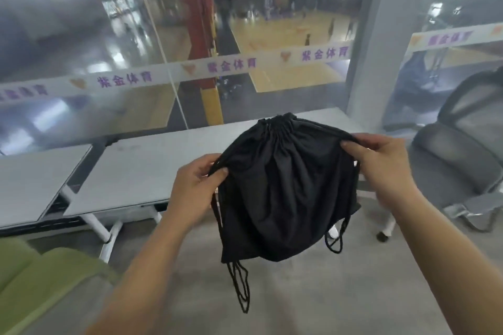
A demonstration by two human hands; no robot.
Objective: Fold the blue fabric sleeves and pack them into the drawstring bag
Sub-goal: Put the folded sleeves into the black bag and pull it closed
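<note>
Bag [285, 185] held cinched by left hand [196, 185], right hand [381, 166].

Drawstring bag [285, 185] right in front of me: plain black all over, no print, its cords [244, 304] black too. Tables [141, 171] beyond it pale grey-white, legs white. Chair [460, 149] on my right, grey mesh. Green cushion [49, 277] down at my left. White band [160, 77] across the glass, purple characters, orange emblems. Red column [190, 8] behind, court floor [285, 43] yellow-tan.
</note>
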